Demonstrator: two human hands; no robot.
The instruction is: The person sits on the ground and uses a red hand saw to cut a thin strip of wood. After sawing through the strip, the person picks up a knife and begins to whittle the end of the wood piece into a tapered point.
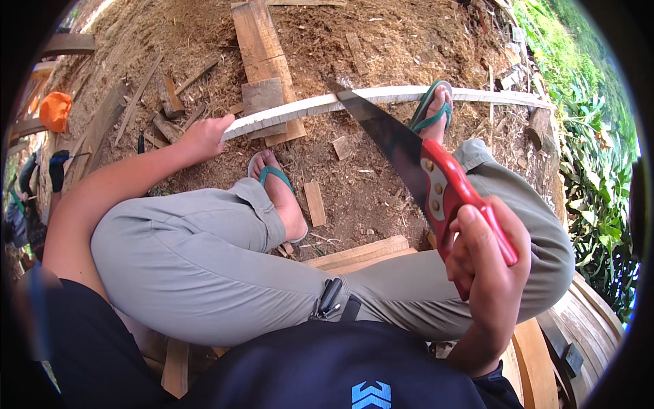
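A long, pale wooden strip [293, 111] runs across the ground in front of me, its near-left end gripped in my left hand [206, 138]. My right foot [434, 114], in a green-strapped flip-flop, rests over the strip right of the middle. My right hand [487, 249] is closed around the red handle of a handsaw [385, 133]. The dark blade points up and to the left, and its tip overlaps the strip in view. Whether the teeth touch the wood I cannot tell.
Thick boards [262, 48] lie ahead on ground covered in sawdust. Scrap pieces [315, 203] are scattered between my feet. An orange object [55, 112] sits at the far left, near another person's gloved hand [57, 167]. Green plants [593, 198] border the right side.
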